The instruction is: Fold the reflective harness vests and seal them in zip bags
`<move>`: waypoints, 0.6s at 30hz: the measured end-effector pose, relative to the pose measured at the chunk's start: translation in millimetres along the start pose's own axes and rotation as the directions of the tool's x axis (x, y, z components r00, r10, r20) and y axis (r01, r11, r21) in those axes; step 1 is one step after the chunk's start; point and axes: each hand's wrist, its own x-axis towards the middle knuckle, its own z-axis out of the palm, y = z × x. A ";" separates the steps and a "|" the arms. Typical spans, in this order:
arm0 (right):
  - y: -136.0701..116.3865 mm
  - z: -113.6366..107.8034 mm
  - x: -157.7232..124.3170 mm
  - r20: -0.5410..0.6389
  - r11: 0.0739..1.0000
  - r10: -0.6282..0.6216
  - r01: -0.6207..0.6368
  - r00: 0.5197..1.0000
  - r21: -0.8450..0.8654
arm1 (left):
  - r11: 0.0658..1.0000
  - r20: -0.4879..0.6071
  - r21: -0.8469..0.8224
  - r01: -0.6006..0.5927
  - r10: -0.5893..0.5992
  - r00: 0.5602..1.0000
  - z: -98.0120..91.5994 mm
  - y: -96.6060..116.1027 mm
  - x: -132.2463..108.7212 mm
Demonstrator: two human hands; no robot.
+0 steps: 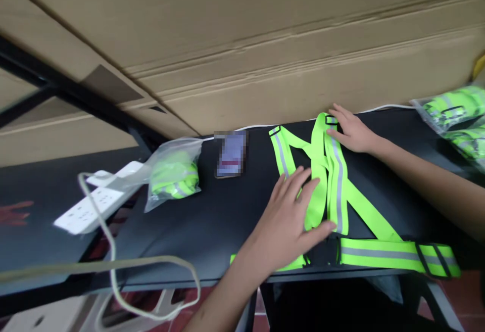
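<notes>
A neon-yellow reflective vest [339, 190] made of straps with grey stripes lies spread on the black table. Its waist strap [379, 253] runs along the front edge and carries a black buckle at the right. My left hand [290, 216] is over the left shoulder strap and the middle straps, fingers spread; it hides part of them. At the top right of the vest, my right hand [350, 130] touches the strap beside a small black slider [331, 120], its fingers stretched out.
Left of the vest lie a phone [231, 154] and a bagged vest [175, 175]. Further left are a white power strip [99, 199] and a loose pale cable [109, 233]. More bagged vests [454, 107] lie at the right. Cardboard [288, 84] stands behind the table [182, 236].
</notes>
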 end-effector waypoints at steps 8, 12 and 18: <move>-0.8 18.9 -1.2 0.140 0.995 -0.004 0.018 0.990 -0.098 | 0.990 0.192 0.094 -0.104 0.084 0.978 17.5 -36.8 71.0; -8.2 3.8 -3.9 0.065 0.992 0.016 -0.008 0.998 -0.123 | 0.991 0.160 0.071 -0.111 0.099 0.982 19.3 -51.6 65.7; -85.0 -54.2 -25.4 -0.095 0.976 -0.180 0.190 0.979 0.107 | 0.992 0.083 0.072 -0.103 0.097 0.992 22.4 -57.9 57.2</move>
